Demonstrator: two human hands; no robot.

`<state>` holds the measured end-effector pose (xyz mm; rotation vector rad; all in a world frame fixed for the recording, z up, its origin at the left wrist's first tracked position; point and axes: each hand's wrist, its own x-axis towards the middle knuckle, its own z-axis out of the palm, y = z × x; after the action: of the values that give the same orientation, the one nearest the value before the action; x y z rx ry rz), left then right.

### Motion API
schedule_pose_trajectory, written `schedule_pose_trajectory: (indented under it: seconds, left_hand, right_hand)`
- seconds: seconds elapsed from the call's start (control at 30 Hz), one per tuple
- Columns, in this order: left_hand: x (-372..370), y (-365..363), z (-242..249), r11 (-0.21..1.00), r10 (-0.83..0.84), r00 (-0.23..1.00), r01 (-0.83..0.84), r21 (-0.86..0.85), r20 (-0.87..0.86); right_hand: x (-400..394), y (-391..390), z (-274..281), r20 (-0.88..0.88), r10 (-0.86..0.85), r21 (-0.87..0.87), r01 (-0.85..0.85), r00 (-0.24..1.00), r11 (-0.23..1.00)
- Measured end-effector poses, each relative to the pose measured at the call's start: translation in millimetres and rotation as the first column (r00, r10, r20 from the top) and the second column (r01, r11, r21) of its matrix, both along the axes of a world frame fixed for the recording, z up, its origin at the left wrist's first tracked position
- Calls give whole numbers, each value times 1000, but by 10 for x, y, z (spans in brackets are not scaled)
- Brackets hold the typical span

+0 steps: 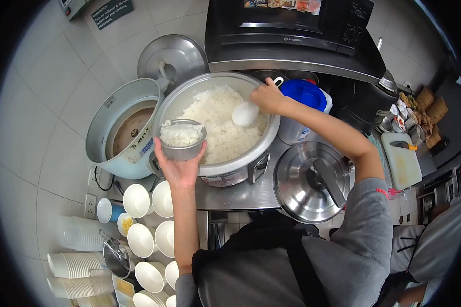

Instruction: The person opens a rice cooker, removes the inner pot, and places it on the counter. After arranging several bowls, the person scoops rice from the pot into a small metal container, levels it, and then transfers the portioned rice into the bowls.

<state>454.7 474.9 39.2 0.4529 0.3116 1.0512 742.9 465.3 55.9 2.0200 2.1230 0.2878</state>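
Note:
My left hand [181,171] cups a small round metal bowl [183,152] from below, with its fingers around the sides. White rice [181,134] is heaped above the bowl's rim. Over the large pot, my right hand [269,97] is closed around the handle of a white rice paddle [245,114]. The paddle's blade is at the surface of the cooked rice [217,135], a little blurred. This rice fills much of the wide metal pot [270,137], and the bowl is held over the pot's left front rim.
An open rice cooker body [101,140] stands left of the pot. Lids lie behind it [161,51] and at front right [312,179]. A blue-lidded container [305,97] is at right, below a microwave [292,30]. White paper bowls [141,240] crowd the lower left. Another person [435,245] stands at right.

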Motion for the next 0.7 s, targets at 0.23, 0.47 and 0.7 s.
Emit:
schedule_pose_trajectory:
  seconds: [0.23,0.47,0.7]
  left_hand:
    - [-106,-47,-5,998,-57,990,58,-2,133]
    - [-181,-63,63,992,-106,992,102,73,61]
    - [-290,-85,40,993,4,994,9,119,-110]
  right_hand:
    - [-21,47,-56,-280,144,-302,-230,949,925]
    - [-51,400,-241,-657,-65,-584,-452,751,674]
    - [-10,492,126,-874,-133,-356,-429,468,830]
